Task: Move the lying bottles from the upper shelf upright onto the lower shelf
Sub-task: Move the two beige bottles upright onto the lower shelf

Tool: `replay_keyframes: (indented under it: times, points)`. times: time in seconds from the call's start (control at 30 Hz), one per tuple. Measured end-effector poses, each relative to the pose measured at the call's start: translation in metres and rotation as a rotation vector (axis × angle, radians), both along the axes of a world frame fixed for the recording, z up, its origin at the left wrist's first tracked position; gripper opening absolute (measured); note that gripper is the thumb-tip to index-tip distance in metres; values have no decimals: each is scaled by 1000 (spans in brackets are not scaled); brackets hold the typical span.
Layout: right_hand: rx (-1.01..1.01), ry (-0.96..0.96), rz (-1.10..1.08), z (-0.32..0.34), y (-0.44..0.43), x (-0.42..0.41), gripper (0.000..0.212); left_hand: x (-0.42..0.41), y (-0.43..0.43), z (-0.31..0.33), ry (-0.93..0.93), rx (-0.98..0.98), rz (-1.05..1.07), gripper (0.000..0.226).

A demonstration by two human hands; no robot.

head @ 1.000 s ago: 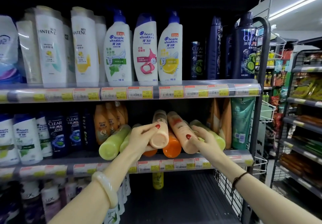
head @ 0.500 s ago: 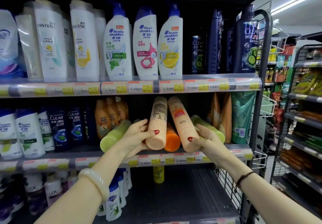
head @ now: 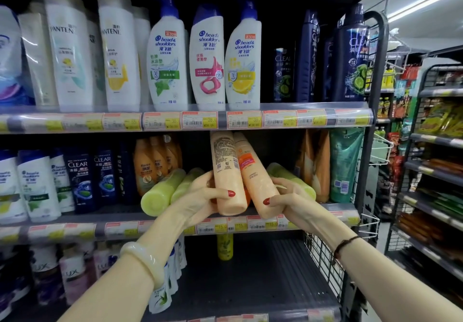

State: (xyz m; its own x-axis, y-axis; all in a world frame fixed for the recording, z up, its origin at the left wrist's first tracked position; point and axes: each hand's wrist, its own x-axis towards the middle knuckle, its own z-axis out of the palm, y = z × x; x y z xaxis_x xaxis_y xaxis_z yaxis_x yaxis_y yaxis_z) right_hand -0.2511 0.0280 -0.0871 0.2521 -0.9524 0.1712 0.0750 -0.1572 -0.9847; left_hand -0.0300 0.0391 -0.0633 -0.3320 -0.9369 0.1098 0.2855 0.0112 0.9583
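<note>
Peach plastic bottles, one pinched in each grip, left hand [head: 200, 200] and right hand [head: 292, 200], tilt above the middle shelf's edge [head: 333, 215]; we risk nudging the lime-green bottles [head: 160, 193] lying at nine o'clock off it.

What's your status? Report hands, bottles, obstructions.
Left hand gripping one peach bottle, right hand the other. Both tilted, above shelf edge. Green bottles lying either side.
</note>
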Motion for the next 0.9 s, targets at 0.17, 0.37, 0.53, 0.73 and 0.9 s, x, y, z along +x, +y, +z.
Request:
replay_keyframes:
  times: [0.17, 0.37, 0.53, 0.73, 0.9]
  points:
    - [23, -79, -19, -4, 1, 4, 60, -10, -7, -5, -44, -28, 59, 65]
    - [50, -153, 4, -15, -1, 0, 62, -18, -12, -8, -82, -24, 83, 63]
    - [60, -110, -26, -17, 2, -1, 57, -16, -13, -10, -81, -25, 73, 64]
    - [179, -237, 17, -14, 5, 3, 27, -12, -11, -12, -116, -56, 55, 63]
    - [158, -184, 51, -24, 6, 8, 63, -8, -11, -10, -129, -69, 102, 58]
